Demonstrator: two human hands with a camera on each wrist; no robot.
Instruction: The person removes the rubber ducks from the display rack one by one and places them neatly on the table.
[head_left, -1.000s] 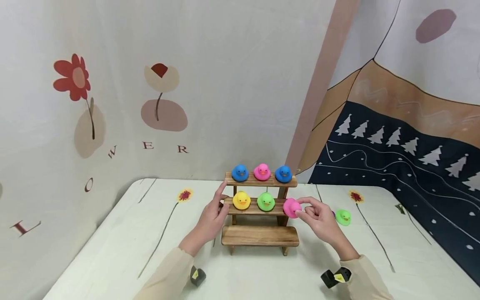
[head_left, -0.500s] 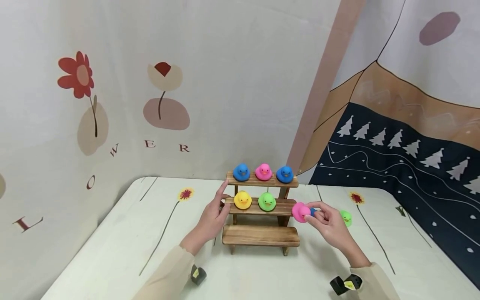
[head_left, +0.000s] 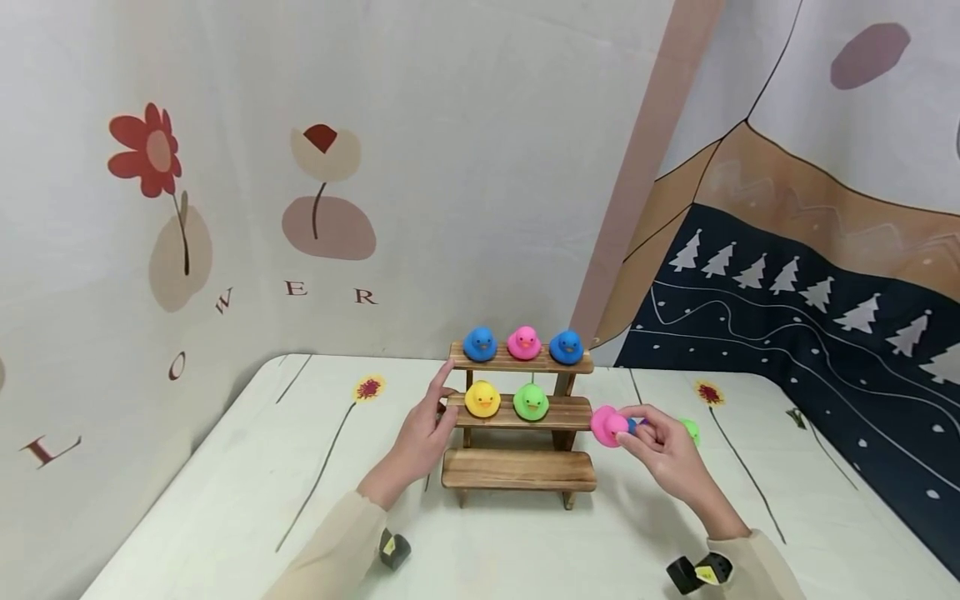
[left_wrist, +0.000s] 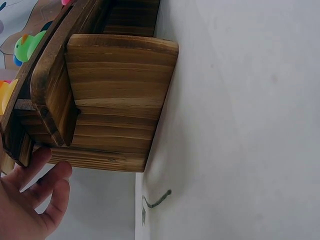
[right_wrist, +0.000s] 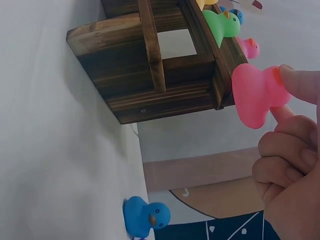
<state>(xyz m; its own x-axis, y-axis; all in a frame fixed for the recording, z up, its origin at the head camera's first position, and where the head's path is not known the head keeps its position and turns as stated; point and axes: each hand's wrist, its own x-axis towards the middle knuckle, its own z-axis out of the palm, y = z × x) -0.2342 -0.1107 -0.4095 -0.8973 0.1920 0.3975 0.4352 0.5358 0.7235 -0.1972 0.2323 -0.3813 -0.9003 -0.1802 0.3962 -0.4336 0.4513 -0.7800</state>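
Note:
My right hand [head_left: 671,458] pinches a pink rubber duck [head_left: 609,427] between thumb and index finger, just off the right end of the middle step. In the right wrist view that duck [right_wrist: 252,95] overlaps the edge of a three-step wooden stand [head_left: 519,472]. My left hand [head_left: 415,446] is at the stand's left side, index finger pointing up along it. The left wrist view has its fingertips [left_wrist: 62,169] right at the wood. A yellow duck [head_left: 482,400] and a green duck [head_left: 531,402] sit on the middle step.
On the top step stand a blue duck [head_left: 480,344], a pink duck [head_left: 524,343] and another blue duck [head_left: 566,348]. Behind my right hand, a green duck [head_left: 692,430] lies partly hidden on the table. The right wrist view shows a blue duck [right_wrist: 145,217] beyond the stand.
My right hand has drawn the pink duck rightward, from over the middle step's right end to just past it. My left hand has stayed at the stand's left side.

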